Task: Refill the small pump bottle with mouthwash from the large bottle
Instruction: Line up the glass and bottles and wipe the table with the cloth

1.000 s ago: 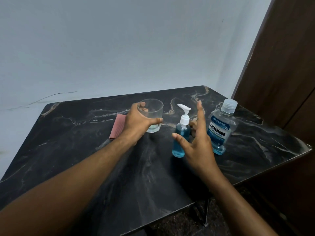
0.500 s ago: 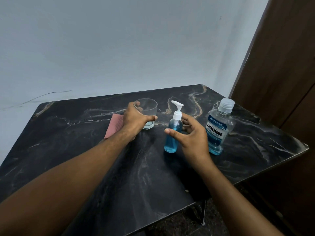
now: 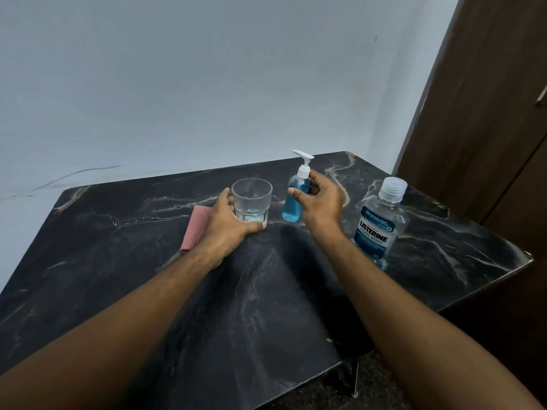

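Note:
The small pump bottle (image 3: 293,207), blue liquid with a white pump head, is gripped at its upper body by my right hand (image 3: 321,202) and appears raised a little off the table, tilted slightly. My left hand (image 3: 229,224) wraps the base of a clear glass tumbler (image 3: 252,199) that stands on the table with a thin layer of pale liquid at the bottom. The large mouthwash bottle (image 3: 380,224), clear with a blue label and a capped top, stands upright to the right of my right hand, untouched.
A folded pink cloth (image 3: 195,227) lies left of the glass, partly under my left hand. The black marble table (image 3: 266,306) has its right edge close to the large bottle. A grey wall rises behind; a dark wooden door (image 3: 488,113) stands at right.
My right hand closed around the small pump bottle and brought it up and toward the glass. My left hand stayed on the glass. The camera view shifted slightly.

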### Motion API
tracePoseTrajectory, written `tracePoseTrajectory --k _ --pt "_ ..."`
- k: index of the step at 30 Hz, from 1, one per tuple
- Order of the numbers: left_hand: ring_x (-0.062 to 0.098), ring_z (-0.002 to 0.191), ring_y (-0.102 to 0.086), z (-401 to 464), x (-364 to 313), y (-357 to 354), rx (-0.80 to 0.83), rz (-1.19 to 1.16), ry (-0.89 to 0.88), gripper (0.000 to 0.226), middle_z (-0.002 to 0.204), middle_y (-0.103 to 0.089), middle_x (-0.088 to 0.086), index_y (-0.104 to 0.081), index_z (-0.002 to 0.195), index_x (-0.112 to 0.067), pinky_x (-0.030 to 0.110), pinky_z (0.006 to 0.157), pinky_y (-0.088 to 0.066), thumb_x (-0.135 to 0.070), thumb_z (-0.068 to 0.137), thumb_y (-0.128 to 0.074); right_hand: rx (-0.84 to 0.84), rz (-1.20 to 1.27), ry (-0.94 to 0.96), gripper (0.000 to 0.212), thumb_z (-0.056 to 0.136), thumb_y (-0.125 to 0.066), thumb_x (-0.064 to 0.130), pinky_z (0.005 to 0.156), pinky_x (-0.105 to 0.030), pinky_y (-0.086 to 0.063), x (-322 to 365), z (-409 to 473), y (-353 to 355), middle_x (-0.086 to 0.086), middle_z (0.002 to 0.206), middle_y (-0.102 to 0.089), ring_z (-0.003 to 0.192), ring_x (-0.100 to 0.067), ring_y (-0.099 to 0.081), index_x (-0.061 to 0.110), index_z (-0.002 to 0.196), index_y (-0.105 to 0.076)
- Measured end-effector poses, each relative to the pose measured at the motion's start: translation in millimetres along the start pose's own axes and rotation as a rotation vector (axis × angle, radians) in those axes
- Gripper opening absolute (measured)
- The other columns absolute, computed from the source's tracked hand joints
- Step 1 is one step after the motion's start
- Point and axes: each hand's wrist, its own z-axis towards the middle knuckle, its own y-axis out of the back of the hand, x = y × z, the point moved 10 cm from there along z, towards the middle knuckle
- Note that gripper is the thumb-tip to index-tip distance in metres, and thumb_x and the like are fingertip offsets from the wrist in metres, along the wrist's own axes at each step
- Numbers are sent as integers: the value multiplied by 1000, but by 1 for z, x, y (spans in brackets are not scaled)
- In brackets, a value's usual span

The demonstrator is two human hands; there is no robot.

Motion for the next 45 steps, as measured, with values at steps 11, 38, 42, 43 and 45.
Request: tracePoseTrajectory --k 11,38,42,43,45 --pt "20 147 -38 -17 3 8 51 4 39 134 162 -35 7 -10 161 -15 39 119 -35 -19 60 -97 88 -207 10 78 80 -83 14 102 -40 -54 -7 -3 -25 -7 135 -63 122 -19 -61 16 147 -45" --pt "5 74 -68 -79 -42 -30 108 -81 -46 16 82 -74 -7 -74 100 -24 21 69 -49 -12 89 -71 -430 -771 100 80 80 -81 42 100 -42 -46 52 -94 145 -12 136 -49 124 -28 -43 12 144 -44" --pt "4 74 -67 -77 -36 -23 111 -57 -48 17 80 -73 -9 -75 99 -26 20 68 -48 -13 88 -72 -300 -458 37 61 80 -84 22 95 -31 -43 33 -73 143 -2 125 -63 117 -17 -46 16 136 -61" --pt "3 74 -66 -75 -33 -20 105 -49 -47 17 79 -73 -10 -75 98 -27 20 68 -48 -14 87 -73 -247 -353 -5 61 79 -85 18 99 -33 -45 28 -66 138 -2 125 -64 118 -16 -48 17 135 -61" --pt "3 74 -65 -71 -28 -14 92 -46 -40 16 78 -72 -12 -75 97 -28 22 69 -47 -16 87 -73 -158 -202 -89 62 77 -85 13 105 -44 -50 20 -51 128 -3 128 -65 122 -20 -56 19 135 -61"
